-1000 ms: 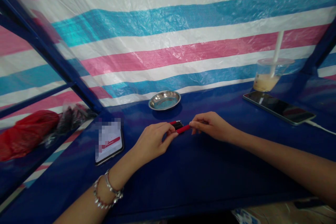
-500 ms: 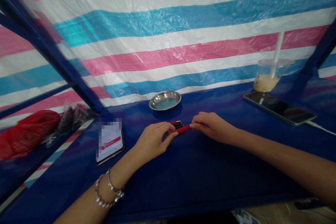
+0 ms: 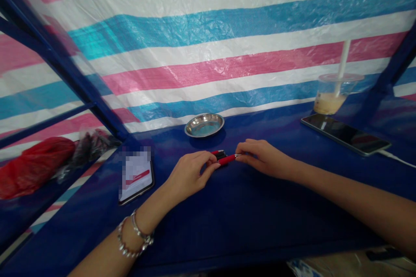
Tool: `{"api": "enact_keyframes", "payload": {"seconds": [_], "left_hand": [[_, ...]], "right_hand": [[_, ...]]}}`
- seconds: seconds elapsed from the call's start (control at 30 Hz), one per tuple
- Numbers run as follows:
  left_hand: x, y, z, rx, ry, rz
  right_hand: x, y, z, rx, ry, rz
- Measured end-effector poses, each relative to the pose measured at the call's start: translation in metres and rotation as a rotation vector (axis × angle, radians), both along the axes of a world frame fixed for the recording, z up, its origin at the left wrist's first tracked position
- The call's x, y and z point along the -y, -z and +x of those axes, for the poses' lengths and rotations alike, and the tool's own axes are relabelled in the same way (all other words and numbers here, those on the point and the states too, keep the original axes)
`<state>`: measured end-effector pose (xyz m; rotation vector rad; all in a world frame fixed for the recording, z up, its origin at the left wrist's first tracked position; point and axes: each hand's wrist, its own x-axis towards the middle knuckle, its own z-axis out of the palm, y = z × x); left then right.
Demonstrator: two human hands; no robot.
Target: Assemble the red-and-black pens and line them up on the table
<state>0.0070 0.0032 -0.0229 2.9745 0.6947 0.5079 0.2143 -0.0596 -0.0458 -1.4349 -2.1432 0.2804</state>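
Note:
A red pen (image 3: 226,160) lies between my two hands, low over the blue table. My left hand (image 3: 196,169), with bracelets at the wrist, pinches the pen's left end between thumb and fingers. At the other end, where a silver tip shows, the closed fingertips of my right hand (image 3: 256,156) grip the pen. Just behind it lie a black pen (image 3: 221,155) and another red pen (image 3: 217,152), both partly hidden by my left fingers. Whether that hand also holds these is hard to see.
A shallow metal dish (image 3: 204,125) stands behind the pens. One phone (image 3: 138,175) lies left; another phone (image 3: 346,134), with a white cable, lies right beside a plastic cup (image 3: 331,97) with a straw. A red bag (image 3: 37,164) is far left. Striped sheeting (image 3: 227,65) hangs behind the table.
Both hands stay nearly in place. Slightly more of the red pen's silver tip shows at my right fingertips.

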Motion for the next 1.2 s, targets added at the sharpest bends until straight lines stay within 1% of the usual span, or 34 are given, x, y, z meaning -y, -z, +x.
{"api": "enact_keyframes", "payload": {"seconds": [0.1,0.17,0.2,0.27,0.37,0.4,0.47,0.6,0.7,0.8,0.93,1.1,1.2], "left_hand": [[0.001,-0.001,0.0,0.004,0.001,0.009],[-0.002,-0.002,-0.001,0.005,-0.028,0.017],[-0.006,-0.002,-0.002,0.005,-0.064,0.025],[-0.017,-0.003,-0.006,0.006,-0.179,0.044],[-0.038,0.0,-0.015,-0.023,-0.365,0.051],[-0.044,0.001,-0.017,-0.045,-0.402,0.039],[-0.054,0.006,-0.02,-0.069,-0.42,0.004],[-0.06,0.015,-0.021,-0.089,-0.383,-0.046],[-0.061,0.02,-0.019,-0.08,-0.324,-0.058],[-0.062,0.022,-0.018,-0.075,-0.259,-0.07],[-0.062,0.024,-0.017,-0.062,-0.208,-0.084],[-0.058,0.022,-0.014,-0.059,-0.197,-0.124],[-0.052,0.016,-0.013,-0.008,-0.195,-0.099]], "right_hand": [[0.0,0.0,-0.001,0.041,0.022,-0.009],[0.0,0.001,-0.001,0.023,0.049,-0.019],[-0.001,0.0,0.0,0.008,0.064,-0.022],[-0.002,0.0,0.005,0.0,0.094,-0.02],[-0.006,-0.002,0.015,0.075,0.147,0.002],[-0.007,-0.002,0.02,0.112,0.168,0.004],[-0.009,-0.004,0.029,0.175,0.216,-0.024],[-0.012,-0.007,0.045,0.243,0.298,-0.175],[-0.013,-0.006,0.055,0.262,0.33,-0.254],[-0.013,-0.005,0.059,0.289,0.341,-0.27],[-0.01,-0.006,0.059,0.327,0.37,-0.293],[-0.007,-0.006,0.054,0.345,0.424,-0.322],[-0.006,-0.005,0.052,0.341,0.421,-0.306]]}}
